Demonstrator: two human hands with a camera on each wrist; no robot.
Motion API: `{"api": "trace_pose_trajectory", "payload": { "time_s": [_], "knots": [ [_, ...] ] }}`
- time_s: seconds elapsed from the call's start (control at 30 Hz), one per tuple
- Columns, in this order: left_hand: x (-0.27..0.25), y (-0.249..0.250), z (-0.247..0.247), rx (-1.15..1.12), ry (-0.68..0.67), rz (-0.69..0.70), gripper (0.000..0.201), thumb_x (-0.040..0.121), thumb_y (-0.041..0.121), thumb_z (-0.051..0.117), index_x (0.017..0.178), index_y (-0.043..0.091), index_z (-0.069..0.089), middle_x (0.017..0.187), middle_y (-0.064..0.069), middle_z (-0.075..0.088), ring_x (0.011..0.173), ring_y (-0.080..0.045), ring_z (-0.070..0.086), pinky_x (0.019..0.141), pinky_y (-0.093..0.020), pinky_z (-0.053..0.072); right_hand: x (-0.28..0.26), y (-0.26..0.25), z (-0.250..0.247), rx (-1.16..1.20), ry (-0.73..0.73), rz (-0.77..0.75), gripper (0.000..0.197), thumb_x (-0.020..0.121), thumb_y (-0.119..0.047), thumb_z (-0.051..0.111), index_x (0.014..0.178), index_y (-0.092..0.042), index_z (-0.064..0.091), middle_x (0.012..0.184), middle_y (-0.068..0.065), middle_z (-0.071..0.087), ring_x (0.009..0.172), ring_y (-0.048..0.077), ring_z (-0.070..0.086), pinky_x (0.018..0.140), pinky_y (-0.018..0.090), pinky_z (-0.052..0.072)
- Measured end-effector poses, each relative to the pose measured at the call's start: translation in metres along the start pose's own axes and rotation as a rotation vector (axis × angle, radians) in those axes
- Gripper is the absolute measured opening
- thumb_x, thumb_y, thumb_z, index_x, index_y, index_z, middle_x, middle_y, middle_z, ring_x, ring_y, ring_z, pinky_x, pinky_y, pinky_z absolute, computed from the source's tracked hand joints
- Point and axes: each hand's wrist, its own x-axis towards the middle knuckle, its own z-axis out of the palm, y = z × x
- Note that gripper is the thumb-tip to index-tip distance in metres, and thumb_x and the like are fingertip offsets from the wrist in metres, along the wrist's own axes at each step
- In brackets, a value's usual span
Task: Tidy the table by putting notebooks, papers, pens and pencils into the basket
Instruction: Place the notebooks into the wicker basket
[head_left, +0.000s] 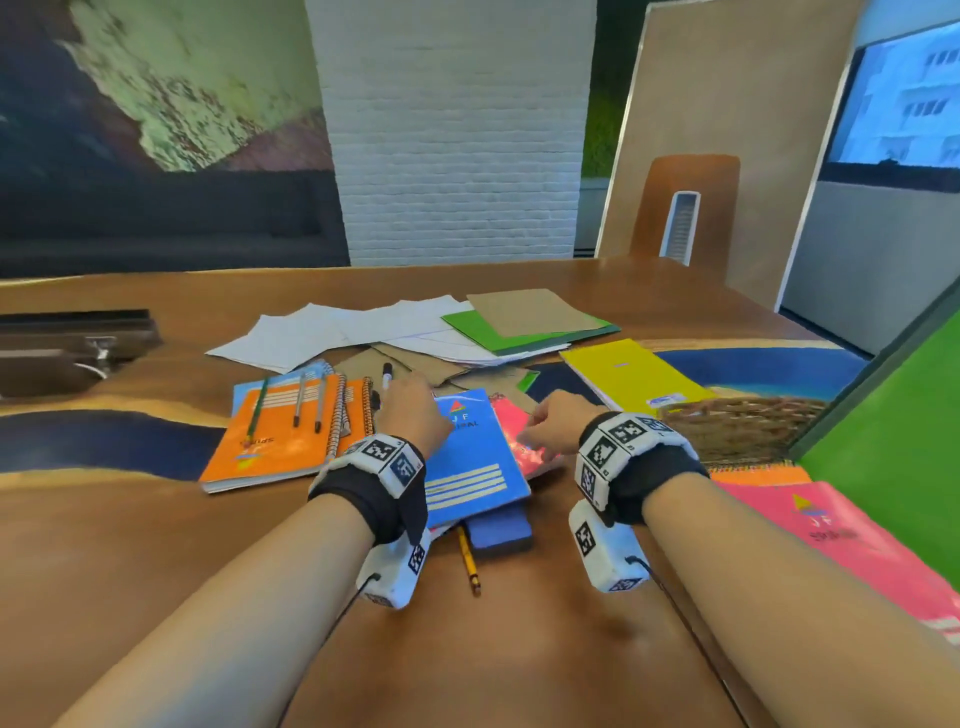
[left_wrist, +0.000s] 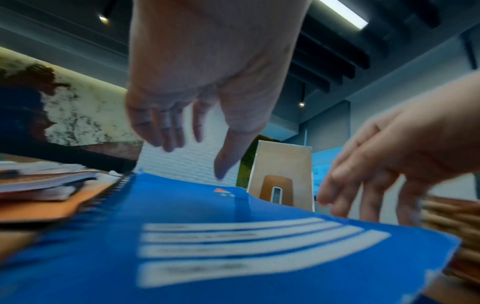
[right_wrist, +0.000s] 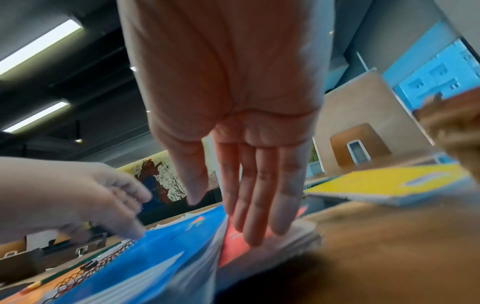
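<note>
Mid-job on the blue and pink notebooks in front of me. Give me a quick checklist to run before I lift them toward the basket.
1. Left hand gripping the blue notebook: not ok; its fingers hang straight above the cover.
2. Right hand gripping the pink notebook: not ok; straight fingers only rest on it.
3. Blue notebook free of loose items on top: ok.
4. Items trapped underneath: not ok; a blue block and a yellow pencil stick out from under its near edge.
5. Basket within sight on the right: ok.
6. Room inside the basket: cannot tell.
</note>
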Motion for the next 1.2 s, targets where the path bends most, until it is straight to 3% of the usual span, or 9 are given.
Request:
{"api": "trace_pose_trajectory", "payload": {
  "time_s": [0.1,0.2,0.3,0.57,0.8,0.87,0.93,1.07,1.2],
  "knots": [
    [0.000,-0.025,-0.012,0.074,-0.176,-0.227,0.073,0.071,0.030,0.080,0.129,0.001,0.046,0.131,-0.017,0.051,0.121,-0.031,0.051,0.098,-0.041,0.047,0.009,-0.008,0.021,0.054,-0.085,0.082,0.039,0.088,-0.031,0.062,0.117,-0.005,0.057,0.103,0.012,0.065,0.091,0.022,0.061,0.069,0.029,0.049],
    [-0.002,-0.040,-0.015,-0.055,-0.371,-0.291,0.054,0.072,0.033,0.081,0.110,0.002,0.057,0.101,-0.011,0.062,0.096,-0.027,0.062,0.089,-0.037,0.051,0.019,-0.015,0.031,-0.003,-0.102,0.115,0.046,0.085,-0.035,0.066,0.116,-0.003,0.055,0.110,0.010,0.064,0.086,0.020,0.055,0.082,0.031,0.049],
    [-0.004,-0.048,-0.012,-0.227,-0.353,-0.336,0.033,0.076,0.024,0.079,0.081,0.005,0.052,0.075,-0.005,0.052,0.068,-0.019,0.052,0.087,-0.036,0.051,0.023,-0.018,0.034,-0.017,-0.119,0.141,0.035,0.077,-0.034,0.074,0.091,-0.009,0.055,0.090,0.003,0.060,0.080,0.018,0.056,0.071,0.029,0.049],
    [0.001,-0.061,-0.018,-0.777,-0.188,-0.417,0.023,0.089,0.018,0.063,0.073,0.013,0.046,0.090,-0.009,0.058,0.087,-0.025,0.057,0.078,-0.037,0.049,0.030,-0.029,0.029,0.065,-0.120,0.089,0.062,0.073,-0.021,0.077,0.126,-0.006,0.048,0.121,0.011,0.058,0.116,0.034,0.055,0.096,0.045,0.047],
    [-0.001,-0.029,-0.034,-0.984,0.121,-0.224,0.020,0.085,0.007,0.066,0.092,0.018,0.052,0.107,-0.006,0.063,0.098,-0.027,0.063,0.089,-0.044,0.053,0.016,-0.033,0.002,0.269,0.097,-0.039,0.045,0.092,-0.005,0.051,0.135,-0.012,0.041,0.131,0.011,0.054,0.112,0.031,0.056,0.089,0.038,0.048],
    [-0.001,-0.017,-0.034,-0.938,0.191,-0.168,0.037,0.085,0.009,0.067,0.116,0.017,0.049,0.110,-0.003,0.059,0.096,-0.023,0.061,0.086,-0.038,0.054,0.009,-0.027,-0.008,0.298,0.150,-0.088,0.051,0.093,-0.002,0.047,0.141,-0.017,0.037,0.138,0.006,0.049,0.115,0.028,0.055,0.090,0.038,0.047],
    [-0.001,-0.006,-0.032,-0.899,0.214,-0.130,0.049,0.087,0.012,0.064,0.130,0.019,0.043,0.112,-0.002,0.054,0.094,-0.021,0.059,0.083,-0.036,0.054,-0.001,-0.021,-0.020,0.303,0.192,-0.119,0.054,0.094,0.000,0.045,0.144,-0.018,0.034,0.140,0.005,0.047,0.117,0.027,0.054,0.086,0.034,0.046],
    [0.002,0.019,-0.025,-0.894,0.159,-0.125,0.033,0.088,0.017,0.062,0.119,0.017,0.050,0.116,-0.010,0.059,0.085,-0.027,0.063,0.068,-0.033,0.054,-0.016,-0.001,-0.048,0.239,0.222,-0.084,0.050,0.093,-0.001,0.046,0.141,-0.017,0.040,0.127,0.010,0.057,0.093,0.029,0.059,0.062,0.032,0.046],
    [0.003,0.048,-0.013,-0.953,0.060,-0.127,0.029,0.087,0.014,0.063,0.114,0.010,0.054,0.109,-0.017,0.062,0.073,-0.025,0.061,0.051,-0.029,0.050,-0.034,0.026,-0.078,0.197,0.268,-0.015,0.042,0.092,-0.004,0.050,0.132,-0.017,0.051,0.120,0.010,0.062,0.098,0.030,0.063,0.077,0.035,0.050]
  ]
}}
